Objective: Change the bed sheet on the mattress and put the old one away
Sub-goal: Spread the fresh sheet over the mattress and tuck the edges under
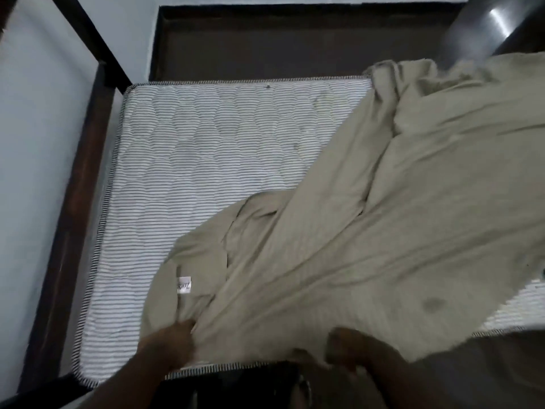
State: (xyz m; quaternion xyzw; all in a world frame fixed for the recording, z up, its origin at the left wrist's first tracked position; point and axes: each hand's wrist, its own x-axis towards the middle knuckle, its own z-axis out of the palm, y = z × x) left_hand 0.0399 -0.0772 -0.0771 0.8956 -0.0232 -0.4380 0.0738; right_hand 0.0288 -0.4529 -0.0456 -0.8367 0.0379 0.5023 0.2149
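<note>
Both hands grip the near edge of the sheet at the foot of the mattress. The left hand has its fingers curled into a bunch of cloth just above the mattress's near border; the right hand is blurred, yet its fingers also appear closed on a gathered fold, the two hands set apart along the same edge.

The sheet, a beige cloth with a white label showing near the left hand, lies rumpled in a diagonal band from the near edge to the far right corner. It covers the right part of the mattress and leaves the left and far parts bare, the striped quilted ticking exposed. A small strip of ticking also shows at the near right. A dark stain marks the sheet near the right hand.

The mattress sits in a dark frame beside a pale wall.

Judged progress: whether this is the old sheet coming off or the fresh one going on cannot be told; either way the change is partway, and no second sheet is in view.
</note>
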